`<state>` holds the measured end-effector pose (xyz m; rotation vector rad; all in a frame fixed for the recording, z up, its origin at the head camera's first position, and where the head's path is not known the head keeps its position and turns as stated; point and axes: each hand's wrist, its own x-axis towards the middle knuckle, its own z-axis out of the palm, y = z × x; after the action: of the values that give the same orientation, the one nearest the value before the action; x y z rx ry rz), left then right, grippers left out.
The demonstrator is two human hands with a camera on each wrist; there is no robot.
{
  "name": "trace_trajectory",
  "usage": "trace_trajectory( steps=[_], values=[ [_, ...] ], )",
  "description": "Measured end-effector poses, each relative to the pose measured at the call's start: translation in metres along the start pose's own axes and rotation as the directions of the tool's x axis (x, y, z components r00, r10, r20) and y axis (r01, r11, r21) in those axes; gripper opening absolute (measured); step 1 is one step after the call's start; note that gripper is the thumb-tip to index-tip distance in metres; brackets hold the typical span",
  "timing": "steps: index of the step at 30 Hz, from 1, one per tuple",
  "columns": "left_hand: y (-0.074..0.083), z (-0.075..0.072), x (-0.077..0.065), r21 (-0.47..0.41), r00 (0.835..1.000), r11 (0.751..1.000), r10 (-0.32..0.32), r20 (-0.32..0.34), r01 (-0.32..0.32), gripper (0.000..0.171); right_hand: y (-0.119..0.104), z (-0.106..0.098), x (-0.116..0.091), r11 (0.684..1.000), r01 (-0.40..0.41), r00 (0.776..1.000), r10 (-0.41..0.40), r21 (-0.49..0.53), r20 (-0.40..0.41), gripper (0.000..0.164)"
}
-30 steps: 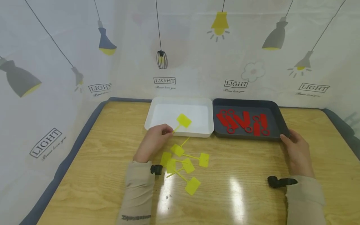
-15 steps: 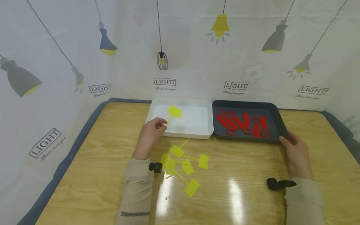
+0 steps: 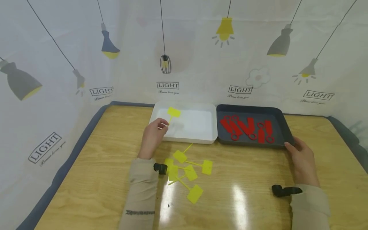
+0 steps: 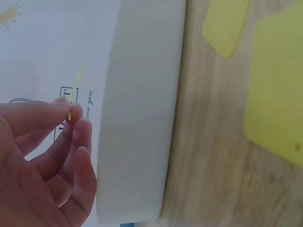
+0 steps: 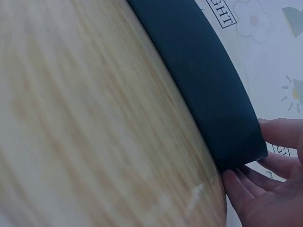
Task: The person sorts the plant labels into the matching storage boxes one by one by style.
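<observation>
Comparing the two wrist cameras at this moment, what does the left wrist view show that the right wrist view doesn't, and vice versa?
Only the left wrist view: the left hand pinching a thin yellow stem, the wall of the white tray, and parts of two flat yellow pieces on the table.

Only the right wrist view: the right hand gripping a corner of the dark tray, and a flower print.

Both: the wooden table and the printed white backdrop.
</observation>
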<state>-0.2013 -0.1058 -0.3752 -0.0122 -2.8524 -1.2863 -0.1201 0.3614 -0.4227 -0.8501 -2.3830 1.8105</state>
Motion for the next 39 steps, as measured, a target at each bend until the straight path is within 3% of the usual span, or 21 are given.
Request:
trace_trajectory(
  steps=[7, 16, 28, 39],
  values=[
    [-0.006, 0.005, 0.004, 0.085, 0.999, 0.995, 0.054, -0.005, -0.053, 0.015, 0.001, -0.001, 0.000, 0.999, -0.029, 0.999, 0.029, 0.028, 0.016, 0.073],
    [-0.009, 0.010, 0.005, 0.122, 0.992, 0.985, 0.127, -0.026, -0.123, 0.015, 0.002, 0.000, 0.001, 1.000, 0.011, 1.000, -0.011, -0.002, 0.013, 0.071],
    [-0.012, 0.015, 0.002, 0.085, 0.994, 0.991, 0.102, 0.022, -0.104, 0.021, 0.005, -0.001, -0.003, 0.995, 0.078, 0.997, -0.077, -0.069, 0.016, 0.071],
    [-0.015, 0.020, 0.003, 0.120, 0.993, 0.986, 0.113, 0.032, -0.116, 0.019, 0.006, -0.002, -0.001, 0.996, 0.074, 0.997, -0.072, -0.057, 0.040, 0.071]
  ],
)
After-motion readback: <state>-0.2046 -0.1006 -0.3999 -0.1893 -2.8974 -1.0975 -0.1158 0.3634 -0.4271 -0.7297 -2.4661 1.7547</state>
